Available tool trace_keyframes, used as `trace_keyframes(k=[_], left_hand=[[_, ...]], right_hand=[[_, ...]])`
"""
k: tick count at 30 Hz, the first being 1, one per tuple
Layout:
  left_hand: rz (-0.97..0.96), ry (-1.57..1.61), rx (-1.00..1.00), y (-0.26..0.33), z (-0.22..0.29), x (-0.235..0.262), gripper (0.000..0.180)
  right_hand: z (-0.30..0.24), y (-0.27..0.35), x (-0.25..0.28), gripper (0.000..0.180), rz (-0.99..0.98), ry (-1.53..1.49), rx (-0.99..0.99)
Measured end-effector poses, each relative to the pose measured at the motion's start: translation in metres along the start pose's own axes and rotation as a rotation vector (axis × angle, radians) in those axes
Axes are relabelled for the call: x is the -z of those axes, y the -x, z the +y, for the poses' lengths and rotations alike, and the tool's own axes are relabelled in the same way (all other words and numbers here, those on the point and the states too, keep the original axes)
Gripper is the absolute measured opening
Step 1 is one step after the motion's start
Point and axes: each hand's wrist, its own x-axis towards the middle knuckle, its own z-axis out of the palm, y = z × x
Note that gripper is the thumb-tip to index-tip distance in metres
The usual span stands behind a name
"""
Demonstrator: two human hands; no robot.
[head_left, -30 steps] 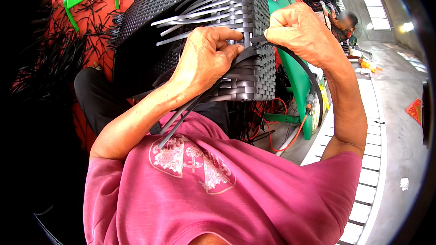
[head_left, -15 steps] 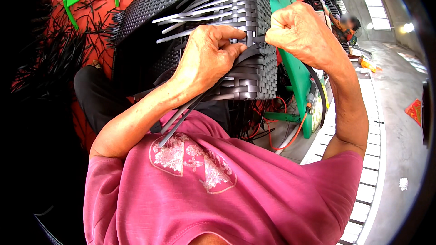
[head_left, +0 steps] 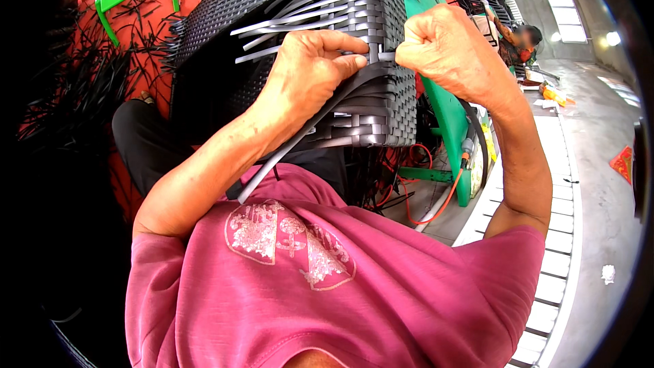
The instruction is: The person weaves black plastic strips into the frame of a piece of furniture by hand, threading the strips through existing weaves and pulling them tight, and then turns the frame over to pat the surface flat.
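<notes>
Your right hand is clamping curled fingers on one strip at one woven panel before you. Your left hand is holding thumb and forefinger close there; I cannot tell whether they're pinching anything.

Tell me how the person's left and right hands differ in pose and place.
The left hand has its index finger and thumb stretched toward the weave, while the right hand is curled into a fist around a dark flat strip.
The left hand lies over the black woven furniture piece; the right hand is mostly past its right edge.
Both hands are bare.
</notes>
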Motion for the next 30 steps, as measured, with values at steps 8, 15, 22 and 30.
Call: trace_keyframes(k=[8,15,22,30], left_hand=[[-0.028,-0.295,-0.202,-0.005,0.0,0.001,0.014],[-0.037,-0.512,-0.437,-0.014,0.011,0.015,0.004],[0.004,-0.309,-0.298,-0.017,0.036,0.045,0.01],[-0.11,-0.453,-0.315,-0.001,0.008,0.022,0.015]], right_hand=[[0.008,-0.008,-0.009,0.026,-0.208,-0.137,0.011],[-0.012,0.003,-0.002,0.015,0.269,0.499,0.408],[0.001,-0.008,-0.015,0.016,0.137,0.292,0.305],[0.001,0.015,-0.017,0.014,0.215,0.31,0.378]])
